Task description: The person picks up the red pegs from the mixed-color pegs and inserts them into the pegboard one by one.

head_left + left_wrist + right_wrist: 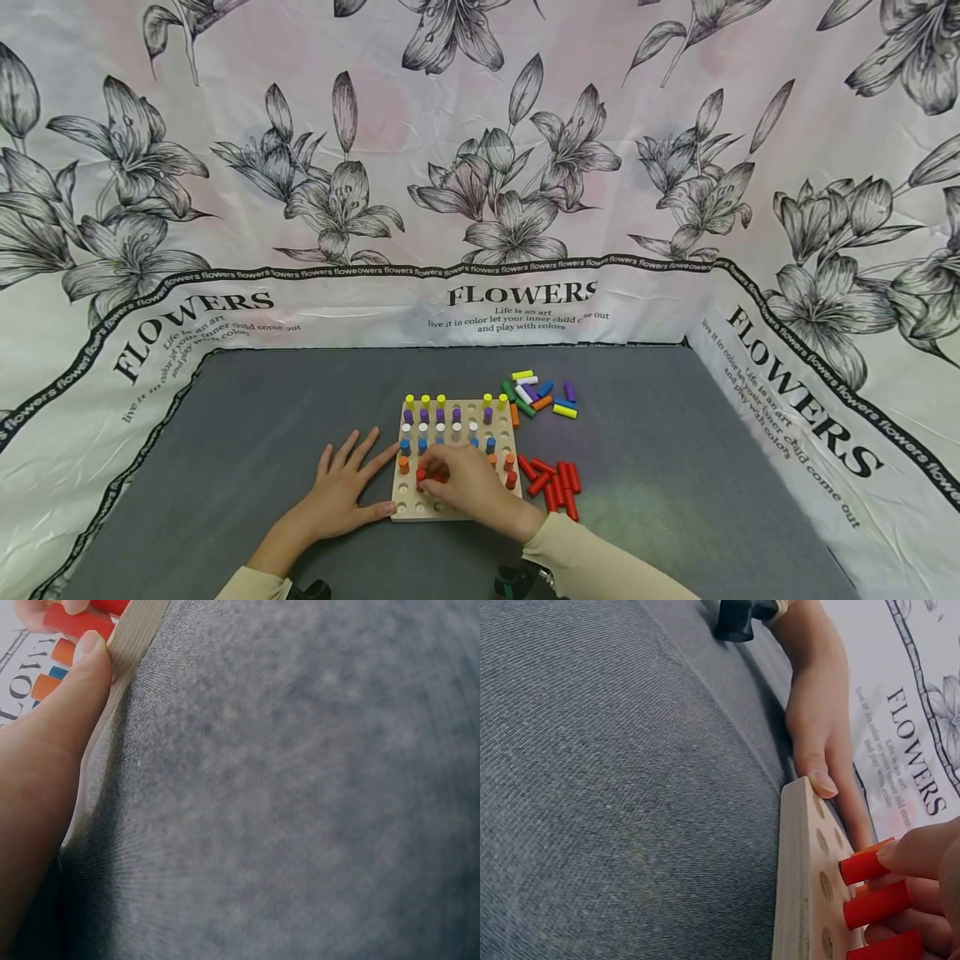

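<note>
A square wooden pegboard (487, 510) holds rows of yellow, purple, white, blue, orange and red pegs. My right hand (468, 482) reaches over it from the right and covers part of the orange and red rows. Between thumb and finger it pinches a red peg (864, 864), which stands at a hole near the left end of the red row. Beside that peg are more red pegs (877, 904). My left hand (341, 492) lies on the table with fingers spread, its thumb (823, 784) touching the board's near left corner.
To the board's right lies a loose pile of red pegs (561, 479). Behind it, near the far right corner, are scattered pegs of several colours (532, 392). The grey table (262, 417) is walled by a flower-printed cloth (517, 242).
</note>
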Demonstrator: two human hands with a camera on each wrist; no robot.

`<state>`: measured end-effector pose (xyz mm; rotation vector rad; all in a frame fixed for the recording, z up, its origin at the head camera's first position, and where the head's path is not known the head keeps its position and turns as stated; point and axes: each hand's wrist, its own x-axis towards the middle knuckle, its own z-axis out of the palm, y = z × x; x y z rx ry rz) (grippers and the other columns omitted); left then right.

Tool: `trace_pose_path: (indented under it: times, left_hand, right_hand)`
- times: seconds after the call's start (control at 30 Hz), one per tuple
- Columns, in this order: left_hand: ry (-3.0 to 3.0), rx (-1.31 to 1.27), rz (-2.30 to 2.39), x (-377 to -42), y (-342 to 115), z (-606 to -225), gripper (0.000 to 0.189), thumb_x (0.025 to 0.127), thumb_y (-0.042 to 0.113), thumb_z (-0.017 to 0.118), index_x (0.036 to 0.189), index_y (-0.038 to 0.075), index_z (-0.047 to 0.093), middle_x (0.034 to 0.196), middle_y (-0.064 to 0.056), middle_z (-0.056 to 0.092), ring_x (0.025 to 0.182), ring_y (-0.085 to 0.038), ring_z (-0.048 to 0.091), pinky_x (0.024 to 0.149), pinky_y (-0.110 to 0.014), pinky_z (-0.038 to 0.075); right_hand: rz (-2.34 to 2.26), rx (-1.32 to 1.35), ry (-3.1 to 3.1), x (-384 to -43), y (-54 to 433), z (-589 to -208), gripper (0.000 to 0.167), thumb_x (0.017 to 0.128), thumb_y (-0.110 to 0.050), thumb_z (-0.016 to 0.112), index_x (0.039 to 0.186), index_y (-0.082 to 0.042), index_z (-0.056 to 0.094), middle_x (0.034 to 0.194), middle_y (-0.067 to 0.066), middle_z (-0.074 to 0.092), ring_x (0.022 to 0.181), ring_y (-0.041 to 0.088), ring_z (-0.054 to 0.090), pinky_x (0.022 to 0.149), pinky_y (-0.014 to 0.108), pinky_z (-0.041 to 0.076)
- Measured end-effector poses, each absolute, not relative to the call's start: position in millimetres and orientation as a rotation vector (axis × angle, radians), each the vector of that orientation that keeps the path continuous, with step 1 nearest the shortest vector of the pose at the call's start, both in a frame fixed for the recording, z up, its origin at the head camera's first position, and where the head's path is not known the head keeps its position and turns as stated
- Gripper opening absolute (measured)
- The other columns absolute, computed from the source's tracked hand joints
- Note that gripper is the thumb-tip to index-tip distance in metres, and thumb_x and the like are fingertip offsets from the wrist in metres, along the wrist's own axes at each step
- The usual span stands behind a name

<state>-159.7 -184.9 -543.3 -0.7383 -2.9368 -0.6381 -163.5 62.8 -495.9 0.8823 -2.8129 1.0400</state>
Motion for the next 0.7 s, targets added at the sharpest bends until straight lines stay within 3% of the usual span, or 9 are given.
trace_pose_path:
  times: [0.43,0.7]
  left_hand:
    - [-2.935,-0.741,-0.632,-157.7,-182.5,-538.5,0.084,0.082,0.066,0.066,0.153,0.030,0.040,0.161,-0.019,0.031,0.146,-0.052,0.025,0.105,-0.079,0.015]
    - [-2.936,-0.728,-0.640,-162.5,-186.7,-552.9,0.085,0.081,0.069,0.064,0.154,0.038,0.033,0.165,-0.013,0.025,0.150,-0.047,0.019,0.109,-0.077,0.009]
  right_hand:
    - [1.069,0.857,-2.843,-160.2,63.0,-495.4,0.011,0.087,-0.024,0.077,0.097,-0.021,0.072,0.090,-0.008,0.075,0.076,-0.005,0.063,0.068,0.010,0.048]
    - [1.082,0.858,-2.833,-160.3,63.3,-496.4,0.010,0.088,-0.025,0.077,0.096,-0.019,0.074,0.088,-0.008,0.075,0.073,-0.008,0.059,0.067,0.010,0.047]
